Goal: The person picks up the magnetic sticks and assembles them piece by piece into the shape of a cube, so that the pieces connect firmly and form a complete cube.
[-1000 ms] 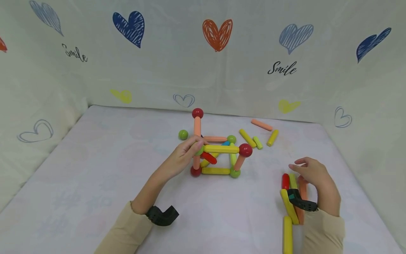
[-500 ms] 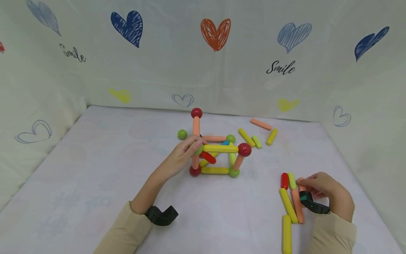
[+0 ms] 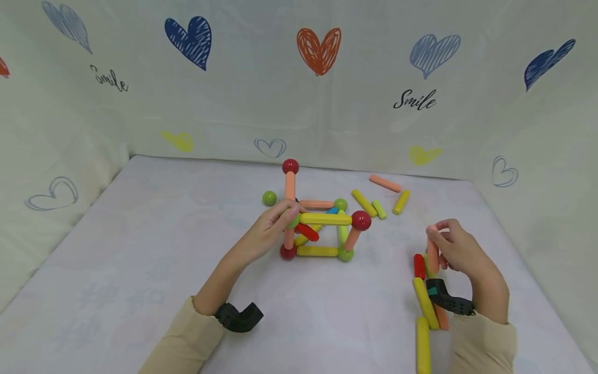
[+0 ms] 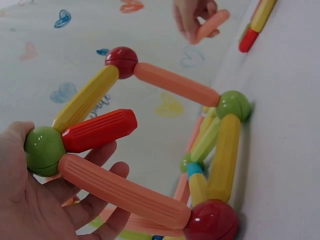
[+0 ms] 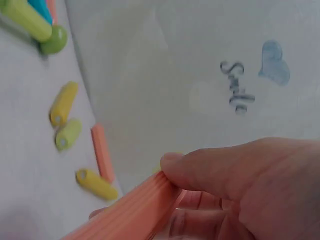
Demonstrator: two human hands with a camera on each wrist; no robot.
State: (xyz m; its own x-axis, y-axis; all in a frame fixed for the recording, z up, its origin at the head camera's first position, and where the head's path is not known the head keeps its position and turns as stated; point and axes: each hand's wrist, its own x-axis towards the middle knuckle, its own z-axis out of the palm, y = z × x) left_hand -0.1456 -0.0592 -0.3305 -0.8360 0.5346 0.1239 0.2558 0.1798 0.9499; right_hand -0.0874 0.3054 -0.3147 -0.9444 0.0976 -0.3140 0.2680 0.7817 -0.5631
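Note:
A frame of coloured rods and balls stands mid-table, its yellow rod (image 3: pixel 325 219) running across to a red ball (image 3: pixel 361 221). My left hand (image 3: pixel 270 228) pinches the green ball (image 4: pixel 45 151) at the frame's near upper corner. A red rod (image 4: pixel 102 131) juts inward from that ball, and an orange rod (image 4: pixel 122 190) leads down from it to a lower red ball (image 4: pixel 212 222). On the right, my right hand (image 3: pixel 458 249) pinches a loose orange rod (image 5: pixel 135 210) between thumb and fingers, raised above the row of loose rods.
Beneath the right hand lie loose rods, among them a red rod (image 3: pixel 419 266) and a long yellow rod (image 3: pixel 422 345). Behind the frame rests a green ball (image 3: pixel 269 198). More rods, including an orange one (image 3: pixel 385 183), lie at the back right before the hanging cloth (image 3: pixel 364 114).
My right hand went down to the row of loose rods, took hold of an orange rod and lifted it up and forward. The left hand and the frame stay in place.

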